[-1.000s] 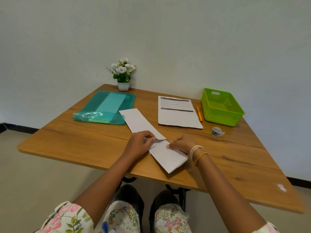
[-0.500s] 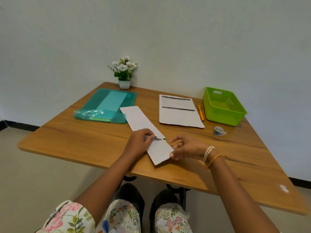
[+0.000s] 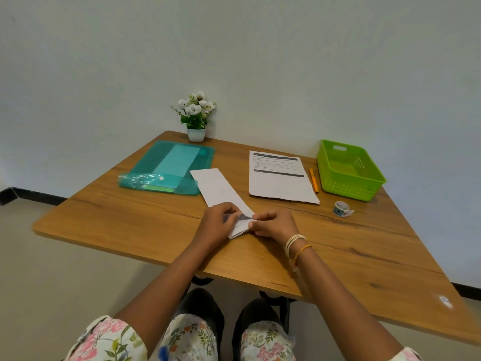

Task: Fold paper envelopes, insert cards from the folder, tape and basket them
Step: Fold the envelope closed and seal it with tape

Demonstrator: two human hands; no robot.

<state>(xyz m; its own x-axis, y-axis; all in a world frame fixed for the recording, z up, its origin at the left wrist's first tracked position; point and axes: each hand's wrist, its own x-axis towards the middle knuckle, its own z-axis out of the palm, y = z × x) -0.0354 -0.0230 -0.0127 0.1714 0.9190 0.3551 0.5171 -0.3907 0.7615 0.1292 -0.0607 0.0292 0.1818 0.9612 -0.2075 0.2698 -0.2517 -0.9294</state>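
A long white paper strip [image 3: 221, 187] lies on the wooden table [image 3: 130, 222], running diagonally from beside the teal folder [image 3: 171, 168] toward the person. Its near end is folded up and back over itself, so a short doubled section with a shadowed crease shows between the two hands; the far part lies flat and plain.

The left hand [image 3: 217, 225] rests on the left side of the fold, fingers curled and pinching the paper's edge, wrist low over the table. The right hand [image 3: 274, 224], with pale and orange bands at its wrist, meets it from the right; its thumb and fingers pinch the folded flap at the crease. Both hands grasp the same paper, their fingertips nearly touching.

Inside the folder a pale card shows through the plastic. A printed sheet [image 3: 278, 178] lies right of the strip, an orange pen [image 3: 313, 180] just beside it, then a green basket [image 3: 348, 170]. A tape roll [image 3: 341, 208] sits near the basket's front corner. A small potted plant [image 3: 195, 115] stands at the wall.
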